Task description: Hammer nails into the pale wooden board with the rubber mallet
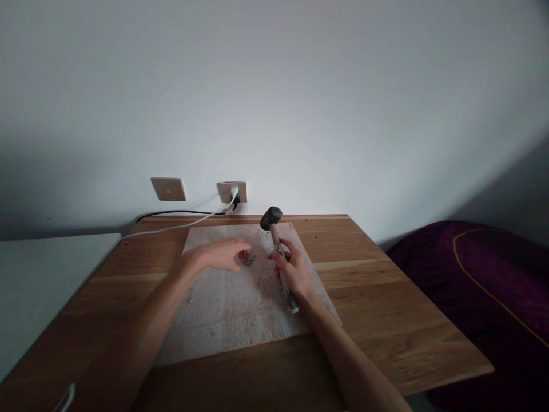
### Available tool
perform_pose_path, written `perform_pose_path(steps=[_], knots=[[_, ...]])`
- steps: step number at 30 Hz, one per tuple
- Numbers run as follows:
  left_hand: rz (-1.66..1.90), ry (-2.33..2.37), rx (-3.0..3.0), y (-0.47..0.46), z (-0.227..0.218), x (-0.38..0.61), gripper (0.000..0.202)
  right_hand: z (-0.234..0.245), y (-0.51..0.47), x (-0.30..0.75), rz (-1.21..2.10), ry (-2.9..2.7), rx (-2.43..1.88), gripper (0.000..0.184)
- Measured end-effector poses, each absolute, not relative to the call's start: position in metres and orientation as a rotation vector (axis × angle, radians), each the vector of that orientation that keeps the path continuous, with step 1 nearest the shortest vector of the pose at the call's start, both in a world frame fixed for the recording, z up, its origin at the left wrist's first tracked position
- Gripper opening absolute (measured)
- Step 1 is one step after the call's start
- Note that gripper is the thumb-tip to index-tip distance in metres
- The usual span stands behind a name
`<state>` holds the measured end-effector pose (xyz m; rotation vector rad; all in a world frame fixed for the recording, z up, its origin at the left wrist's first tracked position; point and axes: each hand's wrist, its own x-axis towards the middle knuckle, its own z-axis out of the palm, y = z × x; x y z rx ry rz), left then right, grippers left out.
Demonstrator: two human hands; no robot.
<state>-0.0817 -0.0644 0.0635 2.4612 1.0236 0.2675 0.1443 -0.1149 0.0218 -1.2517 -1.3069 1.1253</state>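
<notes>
On a pale board (227,315) across the wooden table (364,297), the right hand (295,270) is clamped around the handle of a mallet (271,218), its black head pointing toward the wall (326,103) and its handle end slanting back toward the person. Whether the head touches the board, I cannot tell. To the left of the mallet, the left hand (221,254) is curled, thumb and fingertips at a small curved metal piece (249,261) over the board; I cannot tell whether they pinch it or only sit beside it.

Behind the table, a socket (225,193) holds a white plug (234,190), with a white cord (184,225) and a black cord (184,212) running leftward. Beside it is a wall plate (168,189). Purple fabric (424,280) bulges at the right.
</notes>
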Motion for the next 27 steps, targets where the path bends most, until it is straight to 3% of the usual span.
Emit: perform_pose_path(steps=[10, 16, 23, 27], knots=[[0.148, 1.16, 2.488, -0.064, 0.052, -0.067, 0.017, 0.024, -0.117, 0.141, 1.101, -1.3, -1.253, 0.061], [0.082, 1.147, 2.568, -0.063, 0.054, -0.069, 0.01, 0.017, -0.116, 0.14, 1.089, -1.317, -1.289, 0.067], [0.629, 1.144, 2.328, -0.044, 0.041, -0.083, 0.009, 0.013, -0.116, 0.136, 1.063, -1.29, -1.323, 0.068], [0.903, 1.204, 2.153, -0.033, 0.022, -0.087, 0.019, 0.014, -0.117, 0.133, 1.073, -1.277, -1.326, 0.067]])
